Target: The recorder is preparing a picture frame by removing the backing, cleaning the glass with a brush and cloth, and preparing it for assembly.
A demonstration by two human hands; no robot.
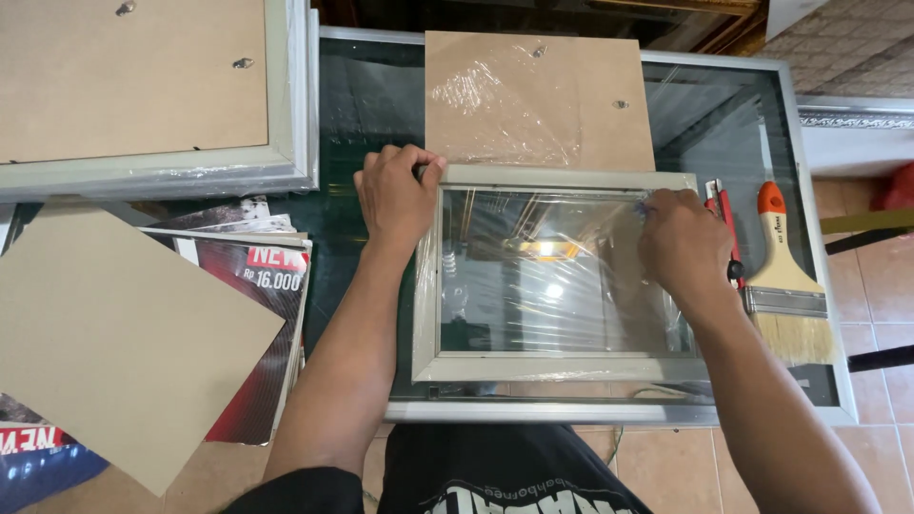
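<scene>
A small pale grey picture frame (pixel 562 367) lies on a glass-topped table (pixel 619 412), with clear plastic wrap (pixel 547 286) over its glass. My left hand (pixel 395 195) grips the frame's far left corner. My right hand (pixel 681 243) rests on the wrap near the far right corner, fingers pinched on something small I cannot make out. A brown backing board (pixel 590 90) with crumpled plastic film on it lies just beyond the frame.
A paintbrush (pixel 785 281) with an orange handle and a red cutter (pixel 719 205) lie right of the frame. A larger frame (pixel 152 176) lies face down at far left. A loose brown board (pixel 114 333) covers a stack of printed sheets (pixel 267 276).
</scene>
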